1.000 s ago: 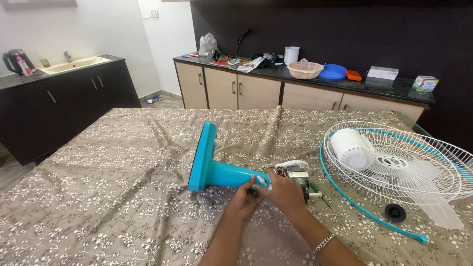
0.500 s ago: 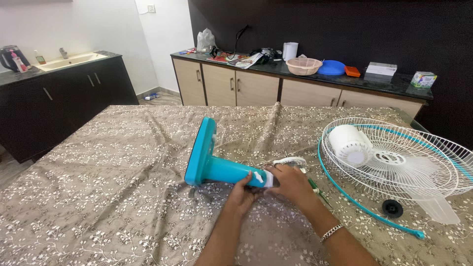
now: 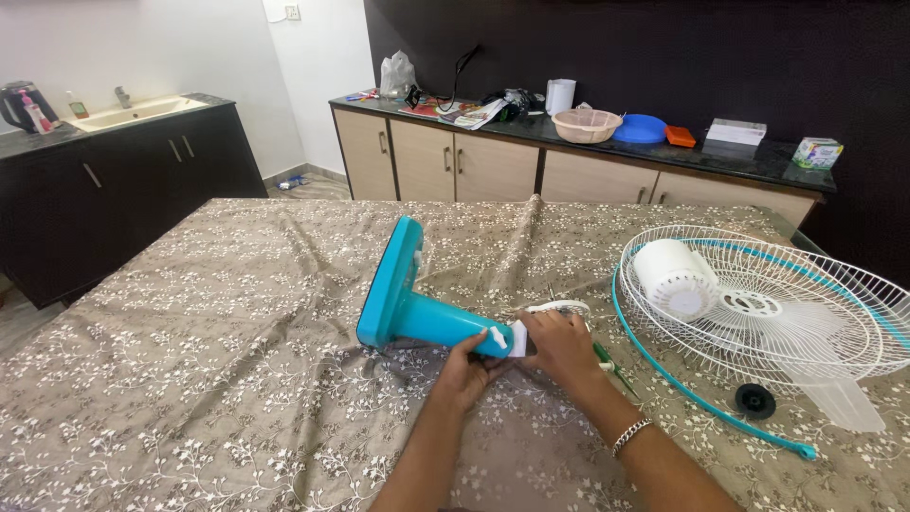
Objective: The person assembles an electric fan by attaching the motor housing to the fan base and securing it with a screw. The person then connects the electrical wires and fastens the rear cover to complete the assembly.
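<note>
Teal fan stand (image 3: 417,308) laid on side at centre of patterned tablecloth (image 3: 218,360). Stand neck gripped from below by left hand (image 3: 467,368), fingers curled around it. Motor end covered by right hand (image 3: 561,343), fingers closed over it. White fan grille (image 3: 806,313) placed well apart at right.

Single head-worn camera looking forward and down across the cloth-covered worktop (image 3: 190,379), sitting close above the forearms entering at the lower centre, cabinets (image 3: 455,171) filling the upper frame.
</note>
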